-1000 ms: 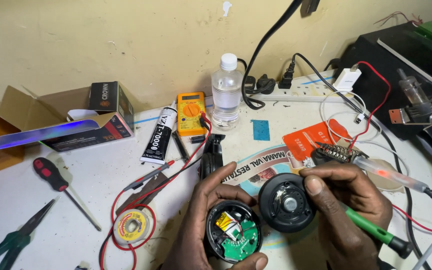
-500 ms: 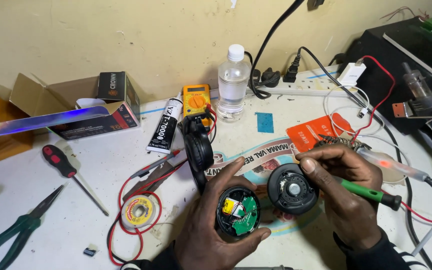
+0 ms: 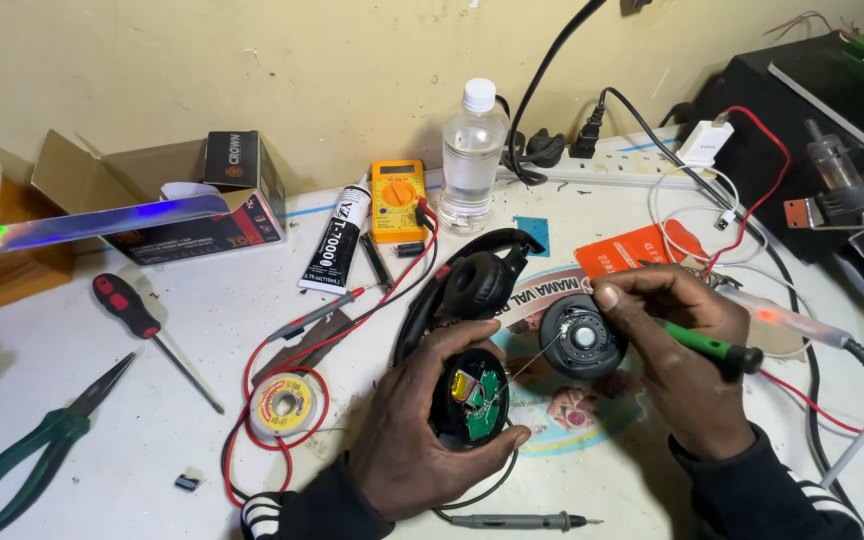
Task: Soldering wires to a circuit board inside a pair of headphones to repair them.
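Observation:
My left hand point(image 3: 422, 430) cups an opened black headphone earcup point(image 3: 470, 395) with a green circuit board and a yellow part showing inside. My right hand point(image 3: 677, 345) holds the detached round speaker driver point(image 3: 582, 340) by its edge, and a green-handled tool point(image 3: 707, 345) lies across its fingers. Thin wires run between the driver and the board. The rest of the black headphones point(image 3: 472, 280) lies just behind both hands on the white table point(image 3: 202, 470).
A yellow multimeter point(image 3: 398, 198) with red leads, a black glue tube point(image 3: 337, 245), a water bottle point(image 3: 472, 155), a solder spool point(image 3: 284, 405), a red screwdriver point(image 3: 147, 330), green pliers point(image 3: 42, 440), an open cardboard box point(image 3: 152, 200), a power strip point(image 3: 612, 165) and a probe point(image 3: 512, 521) surround the hands.
The view has shifted and the hands sit a little lower in it. My left hand stays on the earcup, my right hand on the driver and tool.

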